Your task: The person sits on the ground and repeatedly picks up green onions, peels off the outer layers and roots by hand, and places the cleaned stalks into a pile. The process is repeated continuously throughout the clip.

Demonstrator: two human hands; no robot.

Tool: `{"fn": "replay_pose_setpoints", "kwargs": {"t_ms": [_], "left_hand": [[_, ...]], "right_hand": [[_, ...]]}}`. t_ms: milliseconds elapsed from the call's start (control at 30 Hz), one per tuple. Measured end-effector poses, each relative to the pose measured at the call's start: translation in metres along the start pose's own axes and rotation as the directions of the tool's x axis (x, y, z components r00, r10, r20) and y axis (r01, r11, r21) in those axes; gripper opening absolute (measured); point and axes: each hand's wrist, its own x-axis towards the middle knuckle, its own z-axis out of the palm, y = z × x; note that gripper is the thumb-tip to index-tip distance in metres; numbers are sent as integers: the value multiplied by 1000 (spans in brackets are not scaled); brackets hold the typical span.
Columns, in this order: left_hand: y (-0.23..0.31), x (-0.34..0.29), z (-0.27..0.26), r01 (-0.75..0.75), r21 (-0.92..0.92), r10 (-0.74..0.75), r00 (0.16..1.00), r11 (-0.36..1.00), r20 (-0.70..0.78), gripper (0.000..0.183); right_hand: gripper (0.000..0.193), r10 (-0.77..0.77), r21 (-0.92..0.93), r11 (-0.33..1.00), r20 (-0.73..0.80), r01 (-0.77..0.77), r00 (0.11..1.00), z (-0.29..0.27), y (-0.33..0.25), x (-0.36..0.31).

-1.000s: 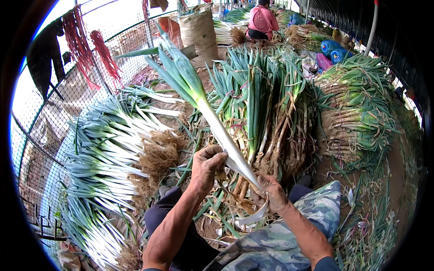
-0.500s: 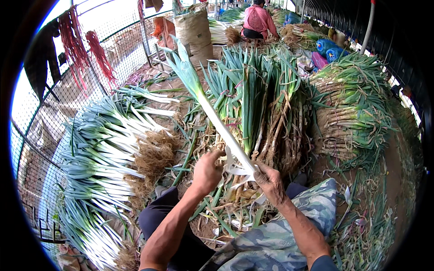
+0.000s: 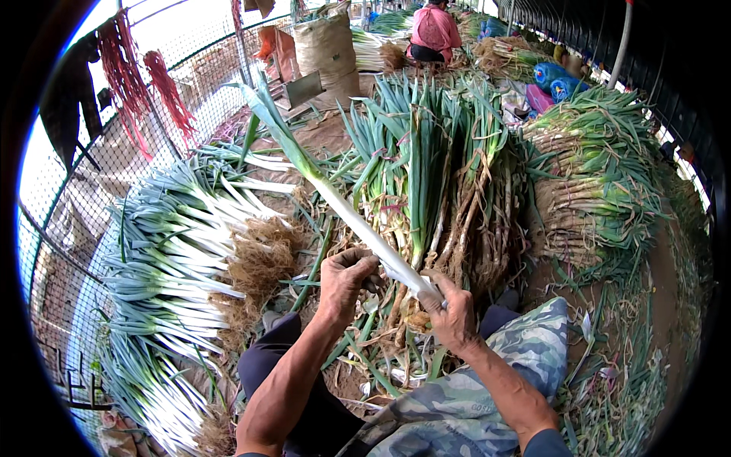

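One long green onion (image 3: pixel 352 215) slants up and to the left in front of me, its white shank low and its green leaves high. My right hand (image 3: pixel 454 311) grips the shank near its root end, thumb on top. Beside the shank is my left hand (image 3: pixel 343 283), thumb and fingers curled together. Whether a bit of skin is pinched there is hidden. Behind the onion stands an upright bunch of untrimmed green onions (image 3: pixel 415 167) with dry, brownish skins. To my left, cleaned white-stemmed green onions (image 3: pixel 186 263) lie in a row, roots toward me.
Tied bundles (image 3: pixel 594 175) are stacked at the right. Peeled leaf scraps (image 3: pixel 609 381) litter the ground. A big woven sack (image 3: pixel 326 57) stands at the back, near a mesh fence (image 3: pixel 202 91) along the left. Farther off a person in a pink top (image 3: pixel 435 32) sits among more onions.
The loose white strips of skin hanging by the shank are gone from there. The onion's leafy end has swung left and lower. My left hand has turned, its fingers now curled by the shank.
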Motion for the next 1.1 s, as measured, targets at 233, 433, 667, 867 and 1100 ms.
{"fn": "replay_pose_setpoints", "kwargs": {"t_ms": [233,433,667,867,1100], "left_hand": [[4,-29,14,238,285,-370,667,928,647,7],[0,4,-11,-89,748,-378,820,658,430,37],[2,19,7,-30,-164,38,998,986,43,40],[11,26,-13,-7,-365,-26,996,931,-86,15],[19,28,-28,-32,-309,-2,994,951,-107,16]], "right_hand": [[41,294,447,835,130,-321,947,-11,12,7],[45,183,366,909,74,-197,980,-6,19,4],[51,56,156,984,158,-81,986,40,16,-22],[35,83,424,846,496,-324,864,34,6,-8],[20,123,69,971,684,-231,720,21,18,-11]]}}
